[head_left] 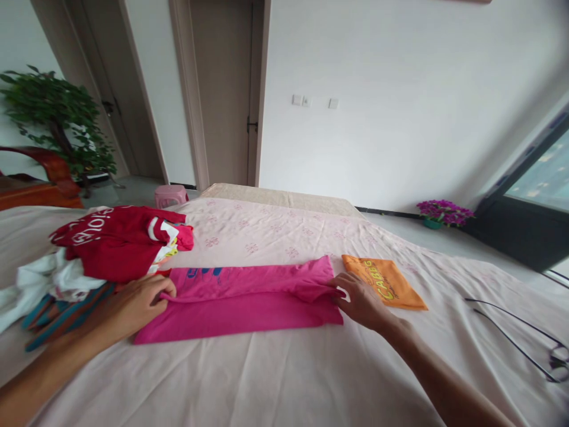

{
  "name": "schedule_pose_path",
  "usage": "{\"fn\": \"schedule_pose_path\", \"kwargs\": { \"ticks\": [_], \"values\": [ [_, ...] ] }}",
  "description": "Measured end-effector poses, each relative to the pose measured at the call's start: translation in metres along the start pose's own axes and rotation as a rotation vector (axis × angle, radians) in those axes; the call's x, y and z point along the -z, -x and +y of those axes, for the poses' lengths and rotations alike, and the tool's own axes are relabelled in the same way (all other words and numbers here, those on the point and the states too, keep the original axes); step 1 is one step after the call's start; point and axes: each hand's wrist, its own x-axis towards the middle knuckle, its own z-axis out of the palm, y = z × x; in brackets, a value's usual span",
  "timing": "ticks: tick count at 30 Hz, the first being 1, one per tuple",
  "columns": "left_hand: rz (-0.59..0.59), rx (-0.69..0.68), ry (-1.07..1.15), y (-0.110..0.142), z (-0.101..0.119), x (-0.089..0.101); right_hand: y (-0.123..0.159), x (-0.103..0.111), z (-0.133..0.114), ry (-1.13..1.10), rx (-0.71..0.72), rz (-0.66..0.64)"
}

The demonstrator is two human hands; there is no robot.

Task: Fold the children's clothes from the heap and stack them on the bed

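A pink garment [240, 311] with a blue print lies on the cloth in front of me, its upper layer partly folded over the lower one. My left hand [149, 296] pinches the fold's left end, and my right hand [353, 296] pinches its right end. Beside my right hand is a folded orange garment [386, 281] with yellow lettering. Close to my left hand rests a heap of clothes, with a red garment [111, 240] bearing white letters on top. White fabric [57, 273] and a striped blue-and-brown piece [66, 314] stick out below it.
The pale flowered cloth [275, 379] covers the surface under everything. Eyeglasses [524, 338] lie at the right. Beyond the surface are a pink stool [171, 196], a leafy plant [57, 118], a wooden chair [40, 175] and purple flowers [444, 212] in a green pot.
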Motion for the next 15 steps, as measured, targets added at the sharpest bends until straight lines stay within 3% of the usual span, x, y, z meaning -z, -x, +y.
{"fn": "schedule_pose_path", "kwargs": {
  "ticks": [5,10,15],
  "values": [
    [0.042,-0.004,-0.015,-0.006,-0.004,0.000,0.002,-0.006,-0.020,0.091,0.121,0.000],
    [0.045,0.078,0.023,-0.003,-0.009,0.002,0.006,-0.005,-0.023,-0.022,0.028,0.088],
    [0.014,-0.015,-0.024,0.003,-0.009,-0.001,0.014,-0.003,-0.028,-0.041,0.040,-0.030]
  ]
}}
